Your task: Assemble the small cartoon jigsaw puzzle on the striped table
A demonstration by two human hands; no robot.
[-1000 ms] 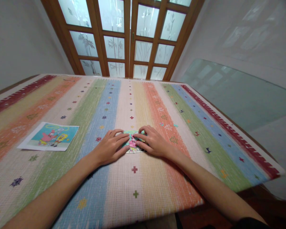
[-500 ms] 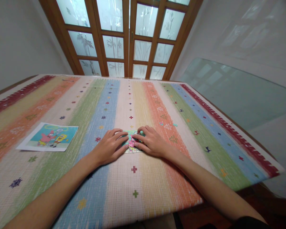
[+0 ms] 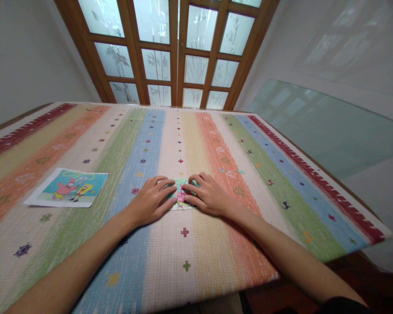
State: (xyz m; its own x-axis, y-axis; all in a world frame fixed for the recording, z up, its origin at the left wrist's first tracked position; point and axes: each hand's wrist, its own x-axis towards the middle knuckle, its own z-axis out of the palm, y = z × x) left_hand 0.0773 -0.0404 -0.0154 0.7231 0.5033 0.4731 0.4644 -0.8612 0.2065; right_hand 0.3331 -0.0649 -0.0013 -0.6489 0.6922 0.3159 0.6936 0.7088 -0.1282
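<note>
**Pressing the small puzzle flat**

My left hand [image 3: 152,201] and right hand [image 3: 207,197] lie palm-down, fingers spread and unclenched, grasping nothing, fingertips pressing on the small pink-and-teal cardboard jigsaw puzzle [image 3: 180,197]. It sits between them, near the middle of the striped pastel woven tablecloth [image 3: 196,261], toward my edge. I judge I'm seating pieces; next calls for even downward pressure without sliding. The printed cartoon reference picture [image 3: 67,188] lies well apart, toward the left edge.

A coarse woven cloth [image 3: 196,261] covers the table; glossy paper picture [image 3: 68,188]; varnished wooden door frame [image 3: 177,52].
</note>
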